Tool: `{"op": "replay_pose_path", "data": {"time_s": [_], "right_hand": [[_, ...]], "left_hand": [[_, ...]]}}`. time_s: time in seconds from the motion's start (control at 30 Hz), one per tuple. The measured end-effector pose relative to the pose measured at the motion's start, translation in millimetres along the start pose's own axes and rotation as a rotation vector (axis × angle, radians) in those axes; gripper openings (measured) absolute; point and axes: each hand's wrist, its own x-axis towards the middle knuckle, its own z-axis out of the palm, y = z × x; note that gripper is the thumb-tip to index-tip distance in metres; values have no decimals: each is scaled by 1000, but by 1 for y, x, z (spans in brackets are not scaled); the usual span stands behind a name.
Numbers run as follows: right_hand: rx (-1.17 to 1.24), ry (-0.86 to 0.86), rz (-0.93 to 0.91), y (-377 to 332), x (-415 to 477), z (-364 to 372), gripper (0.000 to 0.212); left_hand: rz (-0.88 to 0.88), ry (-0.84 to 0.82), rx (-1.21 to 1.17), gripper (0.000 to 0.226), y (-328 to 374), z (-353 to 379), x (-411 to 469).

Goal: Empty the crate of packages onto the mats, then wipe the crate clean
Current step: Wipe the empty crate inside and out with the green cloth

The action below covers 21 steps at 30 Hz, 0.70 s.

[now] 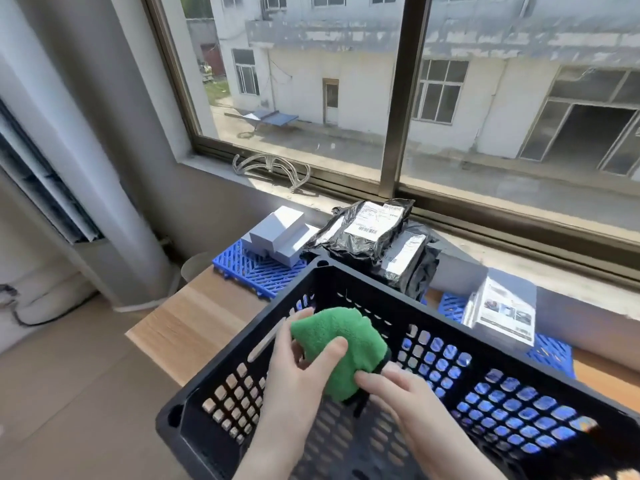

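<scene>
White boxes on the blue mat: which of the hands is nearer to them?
Left. The left hand, gripping the green cloth in the crate, sits in front of the white boxes; the right hand pinches the cloth's other edge, farther right.

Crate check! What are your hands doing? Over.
Left hand and right hand both holding green cloth in black crate. Black mailers, white boxes out on blue mats. Nothing in the way.

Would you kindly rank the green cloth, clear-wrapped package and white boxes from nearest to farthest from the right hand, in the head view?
1. green cloth, held in the right hand.
2. clear-wrapped package, right, past the crate.
3. white boxes, far left mat.
</scene>
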Motion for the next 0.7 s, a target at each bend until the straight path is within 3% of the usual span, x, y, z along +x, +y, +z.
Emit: {"op": "replay_pose_path", "data": {"time_s": [0.07, 0.17, 0.23, 0.4, 0.57, 0.63, 0.7], "right_hand": [[22, -70, -1, 1, 3, 2, 43], [67, -127, 17, -2, 13, 6, 58], [101, -260, 40, -4, 19, 13, 63], [167, -492, 106, 3, 32, 26, 39], [107, -486, 188, 28, 51, 35, 40], [-17, -389, 151, 43, 62, 44, 40], [-180, -303, 71, 61, 70, 55, 46]], "left_hand": [[12, 50, 13, 50, -3, -13, -2], [12, 79, -5, 57, -5, -27, -7], [19, 82, 0, 62, -4, -34, -13], [52, 226, 181, 65, -9, -47, -35], [135, 578, 536, 59, -29, -60, -63], [156, 721, 662, 49, -38, -67, -71], [122, 750, 768, 49, -46, -73, -71]]}}
